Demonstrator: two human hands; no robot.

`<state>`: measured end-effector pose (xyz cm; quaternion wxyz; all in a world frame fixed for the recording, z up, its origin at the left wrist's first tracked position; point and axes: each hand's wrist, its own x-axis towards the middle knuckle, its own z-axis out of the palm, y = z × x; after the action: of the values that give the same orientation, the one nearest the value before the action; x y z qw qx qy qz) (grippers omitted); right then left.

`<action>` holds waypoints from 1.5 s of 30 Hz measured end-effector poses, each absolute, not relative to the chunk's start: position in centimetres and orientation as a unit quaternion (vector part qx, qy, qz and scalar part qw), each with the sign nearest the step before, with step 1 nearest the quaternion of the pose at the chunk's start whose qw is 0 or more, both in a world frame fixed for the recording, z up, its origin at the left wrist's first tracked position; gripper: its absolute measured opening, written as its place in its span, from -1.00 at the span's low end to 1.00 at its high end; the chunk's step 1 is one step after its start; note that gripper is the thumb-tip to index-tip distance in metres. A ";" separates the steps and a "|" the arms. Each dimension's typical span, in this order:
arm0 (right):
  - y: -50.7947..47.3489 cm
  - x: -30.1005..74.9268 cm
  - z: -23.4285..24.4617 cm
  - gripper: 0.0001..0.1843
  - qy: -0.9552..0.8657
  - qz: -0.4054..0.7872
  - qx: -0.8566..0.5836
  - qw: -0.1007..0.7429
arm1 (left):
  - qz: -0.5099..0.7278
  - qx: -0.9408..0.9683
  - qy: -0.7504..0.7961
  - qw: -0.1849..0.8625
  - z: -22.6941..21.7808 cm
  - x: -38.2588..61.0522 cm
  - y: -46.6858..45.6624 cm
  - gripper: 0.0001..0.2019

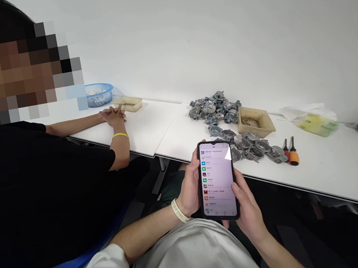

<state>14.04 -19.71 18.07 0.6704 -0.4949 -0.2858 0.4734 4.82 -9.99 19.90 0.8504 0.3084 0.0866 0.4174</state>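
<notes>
A black smartphone (217, 178) with a lit list on its screen is held upright in front of my chest, below the table edge. My left hand (190, 189) wraps round its left side, a pale band on the wrist. My right hand (249, 209) grips the lower right side, with the thumb resting on the screen's right edge. Both hands are closed on the phone.
A white table (327, 168) carries a heap of grey metal castings (216, 109), a tan tray of small parts (256, 121), two screwdrivers (291, 151) and a plastic bag (315, 121). At left sits a person in black, hands clasped (113, 114), near a blue basket (98, 93).
</notes>
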 end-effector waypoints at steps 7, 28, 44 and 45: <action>-19.7 14.3 18.2 -0.11 -0.300 0.499 -0.471 0.663 | 0.421 0.319 0.105 0.842 20.5 4.6 -10.0 -0.47; -19.5 14.7 17.1 -0.15 -0.431 0.543 -0.382 0.611 | 0.480 0.319 0.107 0.810 20.4 4.5 -9.0 -0.53; -19.4 15.0 16.7 -0.15 -0.445 0.552 -0.365 0.603 | 0.486 0.318 0.112 0.806 20.5 4.5 -8.9 -0.53; -19.4 15.0 16.8 -0.15 -0.446 0.551 -0.364 0.604 | 0.487 0.318 0.111 0.806 20.5 4.5 -8.9 -0.53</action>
<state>14.95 -19.41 16.79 0.6037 -0.3643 -0.4458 0.5515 4.51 -8.91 20.47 0.8062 0.3176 0.1114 0.4866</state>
